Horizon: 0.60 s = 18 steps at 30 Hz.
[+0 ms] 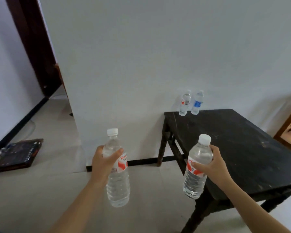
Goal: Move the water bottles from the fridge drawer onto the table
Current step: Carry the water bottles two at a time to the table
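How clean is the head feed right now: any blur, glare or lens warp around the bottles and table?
Head view: the left-hand bottle and right-hand bottle are fairly sharp; the red-label bottle and blue-label bottle at the far corner of the table are soft and lean with wide-angle warp, like the door frame; light is flat, with no harsh glare.
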### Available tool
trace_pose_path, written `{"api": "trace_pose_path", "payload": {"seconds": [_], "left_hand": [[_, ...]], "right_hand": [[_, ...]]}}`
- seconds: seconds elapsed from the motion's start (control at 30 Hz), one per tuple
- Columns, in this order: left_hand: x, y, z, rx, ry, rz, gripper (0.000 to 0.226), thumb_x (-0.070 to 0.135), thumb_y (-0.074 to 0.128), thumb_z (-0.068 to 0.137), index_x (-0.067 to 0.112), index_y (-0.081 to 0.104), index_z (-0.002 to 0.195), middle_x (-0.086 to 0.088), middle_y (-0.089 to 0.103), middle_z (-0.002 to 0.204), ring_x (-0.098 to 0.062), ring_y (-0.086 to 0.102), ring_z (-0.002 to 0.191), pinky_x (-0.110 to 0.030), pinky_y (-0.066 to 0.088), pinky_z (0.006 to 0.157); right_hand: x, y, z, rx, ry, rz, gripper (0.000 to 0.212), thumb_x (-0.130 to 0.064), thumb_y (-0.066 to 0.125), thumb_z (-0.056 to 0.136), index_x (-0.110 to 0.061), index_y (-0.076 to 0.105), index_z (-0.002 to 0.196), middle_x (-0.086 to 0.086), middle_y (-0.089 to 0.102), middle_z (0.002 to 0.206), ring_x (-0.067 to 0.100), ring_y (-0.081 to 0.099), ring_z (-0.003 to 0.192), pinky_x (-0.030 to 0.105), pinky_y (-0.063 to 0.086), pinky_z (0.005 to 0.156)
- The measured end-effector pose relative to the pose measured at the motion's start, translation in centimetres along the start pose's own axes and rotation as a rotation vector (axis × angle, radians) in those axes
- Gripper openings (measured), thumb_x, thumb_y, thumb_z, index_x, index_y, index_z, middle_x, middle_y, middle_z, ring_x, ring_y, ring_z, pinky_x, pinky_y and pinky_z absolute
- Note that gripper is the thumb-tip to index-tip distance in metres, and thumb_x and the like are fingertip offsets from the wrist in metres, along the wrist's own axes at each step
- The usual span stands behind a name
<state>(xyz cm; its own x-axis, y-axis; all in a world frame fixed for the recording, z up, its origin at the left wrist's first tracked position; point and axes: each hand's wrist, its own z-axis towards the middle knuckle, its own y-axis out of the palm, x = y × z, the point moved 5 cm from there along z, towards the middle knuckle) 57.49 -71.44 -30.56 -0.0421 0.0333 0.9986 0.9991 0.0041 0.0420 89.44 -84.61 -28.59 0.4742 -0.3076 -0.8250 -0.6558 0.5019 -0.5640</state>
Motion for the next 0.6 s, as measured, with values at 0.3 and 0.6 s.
{"api": "trace_pose_path", "payload": {"seconds": [0.3,0.6], "left_hand": [[2.4,4.9,16.2,0.013,0.062,0.061,0.044,0.035,0.080,0.058,0.022,0.052,0.089,-0.010,0.064,0.093,-0.027,0.065,0.080,-0.040,0.053,0.071],[-0.8,10.7,29.7,-0.096,-0.007,0.107,0.034,0.021,0.073,0.075,0.013,0.051,0.100,-0.009,0.064,0.090,-0.023,0.064,0.075,-0.035,0.051,0.062]], "right_hand": [[-3.9,4.4,15.6,-0.021,-0.023,0.081,0.081,-0.014,0.078,0.069,-0.011,0.029,0.134,0.010,0.049,0.127,0.014,0.048,0.102,0.031,0.043,0.085],[-3.6,8.4,26.7,0.039,0.081,0.038,0.084,-0.015,0.078,0.068,-0.013,0.027,0.135,0.010,0.048,0.130,0.025,0.051,0.115,0.038,0.045,0.092]]}}
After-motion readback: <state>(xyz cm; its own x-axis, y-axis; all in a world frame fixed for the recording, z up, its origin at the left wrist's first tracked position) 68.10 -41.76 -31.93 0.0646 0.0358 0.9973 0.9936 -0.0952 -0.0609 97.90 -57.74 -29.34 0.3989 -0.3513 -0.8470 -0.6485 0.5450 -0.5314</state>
